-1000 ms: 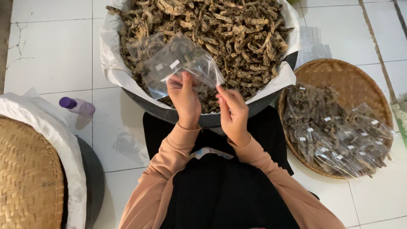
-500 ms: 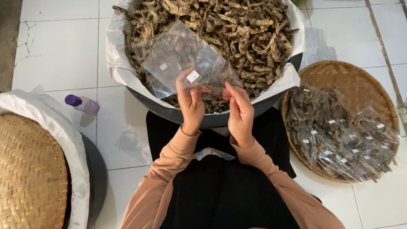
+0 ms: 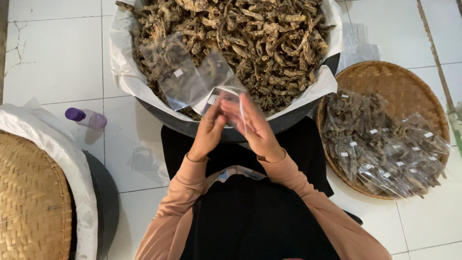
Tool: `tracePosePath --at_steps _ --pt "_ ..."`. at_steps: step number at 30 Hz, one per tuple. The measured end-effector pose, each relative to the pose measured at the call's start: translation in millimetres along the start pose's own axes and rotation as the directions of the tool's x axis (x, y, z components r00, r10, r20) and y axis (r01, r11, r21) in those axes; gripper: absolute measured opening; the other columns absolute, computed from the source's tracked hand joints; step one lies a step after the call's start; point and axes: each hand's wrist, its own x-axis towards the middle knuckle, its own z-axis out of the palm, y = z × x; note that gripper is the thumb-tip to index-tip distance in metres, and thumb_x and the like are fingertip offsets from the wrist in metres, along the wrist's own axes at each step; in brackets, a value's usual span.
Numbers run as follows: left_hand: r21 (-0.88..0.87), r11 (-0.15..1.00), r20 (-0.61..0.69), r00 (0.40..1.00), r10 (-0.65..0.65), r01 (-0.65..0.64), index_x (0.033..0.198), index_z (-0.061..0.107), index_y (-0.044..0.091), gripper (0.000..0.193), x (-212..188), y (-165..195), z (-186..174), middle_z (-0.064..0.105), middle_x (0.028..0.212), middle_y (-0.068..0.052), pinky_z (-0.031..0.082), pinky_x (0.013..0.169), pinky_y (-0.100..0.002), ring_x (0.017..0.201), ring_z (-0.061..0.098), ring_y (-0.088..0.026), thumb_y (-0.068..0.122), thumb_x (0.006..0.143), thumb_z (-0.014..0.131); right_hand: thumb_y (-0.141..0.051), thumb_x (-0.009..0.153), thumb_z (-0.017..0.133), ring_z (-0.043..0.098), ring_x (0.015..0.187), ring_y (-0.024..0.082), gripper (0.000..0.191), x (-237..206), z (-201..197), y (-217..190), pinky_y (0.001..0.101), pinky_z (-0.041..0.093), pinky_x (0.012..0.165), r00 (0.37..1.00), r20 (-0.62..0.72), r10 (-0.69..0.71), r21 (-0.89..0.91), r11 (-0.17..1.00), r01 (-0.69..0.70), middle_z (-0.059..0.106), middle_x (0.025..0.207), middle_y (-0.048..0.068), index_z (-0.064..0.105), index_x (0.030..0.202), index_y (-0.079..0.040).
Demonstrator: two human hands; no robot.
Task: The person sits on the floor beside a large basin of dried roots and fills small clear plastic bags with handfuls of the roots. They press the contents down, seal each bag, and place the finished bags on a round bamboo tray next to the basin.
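Note:
My left hand [image 3: 208, 132] and my right hand [image 3: 252, 126] meet in front of me, both pinching a small clear plastic bag [image 3: 228, 103] with a white sticker. More empty clear bags [image 3: 180, 77] lie over the near rim of a big dark basin [image 3: 192, 126]. The basin is lined with white plastic and heaped with dried brown strips [image 3: 255, 38]. The hands are slightly blurred, fingers curled around the bag's edge.
A woven round tray [image 3: 399, 79] at the right holds several filled, labelled bags [image 3: 380, 149]. A small bottle with a purple cap [image 3: 85, 117] lies on the white tiles at the left. Another woven tray [image 3: 29, 202] over a white-lined basin sits at bottom left.
The hands have come closer together around one small bag, the right hand sliding left over it. The loose bags now rest on the basin's rim instead of being lifted.

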Motion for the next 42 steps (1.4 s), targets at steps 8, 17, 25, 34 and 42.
tracePosePath --at_steps 8,17,25,34,42 --pt "-0.330 0.941 -0.178 0.984 0.012 -0.071 0.163 -0.017 0.019 0.143 5 49 19 0.014 0.170 -0.029 0.033 0.124 -0.059 0.158 0.022 -0.045 0.069 0.076 0.083 -0.002 0.102 0.059 0.040 0.156 0.031 0.067 21 26 11 0.0494 0.039 0.128 0.967 0.254 -0.006 -0.880 0.414 0.233 0.035 0.169 0.012 0.042 0.158 -0.036" --pt "-0.716 0.698 -0.024 1.000 -0.004 -0.015 0.172 -0.009 0.018 0.139 8 61 23 0.022 0.175 -0.025 0.034 0.129 -0.057 0.163 0.027 -0.042 0.069 0.080 0.081 -0.003 0.102 0.072 0.024 0.164 0.034 0.080 49 -5 0 0.0468 0.036 0.132 0.940 0.308 -0.145 -0.811 0.477 0.339 0.012 0.177 0.006 0.031 0.166 -0.030" --pt "-0.436 0.900 -0.007 1.000 0.010 -0.013 0.171 0.007 0.021 0.121 23 48 54 0.027 0.171 -0.019 0.037 0.130 -0.055 0.157 0.037 -0.040 0.050 0.085 0.087 0.005 0.097 0.071 0.023 0.165 0.034 0.089 51 -5 17 0.0455 0.038 0.133 0.978 0.163 -0.129 -0.909 0.366 0.199 0.014 0.177 0.004 0.032 0.166 -0.035" --pt "-0.601 0.718 -0.508 0.861 -0.005 -0.351 0.166 0.023 0.025 0.091 65 14 -64 0.051 0.144 -0.015 0.043 0.115 -0.061 0.137 0.048 -0.032 0.038 0.095 0.078 -0.008 0.097 0.075 0.053 0.139 0.034 0.066 76 -43 15 0.0384 0.050 0.113 0.851 0.439 0.288 -0.822 0.511 0.251 0.041 0.160 0.016 0.047 0.155 -0.023" --pt "-0.832 0.471 -0.505 0.753 -0.422 -0.294 0.142 0.045 0.008 0.076 63 10 -70 0.047 0.141 -0.021 0.039 0.114 -0.071 0.130 0.050 -0.045 0.061 0.089 0.061 -0.040 0.051 0.099 0.038 0.134 0.063 0.109 200 -178 5 0.0701 0.029 0.113 0.995 0.009 0.096 -0.958 -0.284 0.036 0.040 0.151 0.037 0.050 0.147 -0.022"
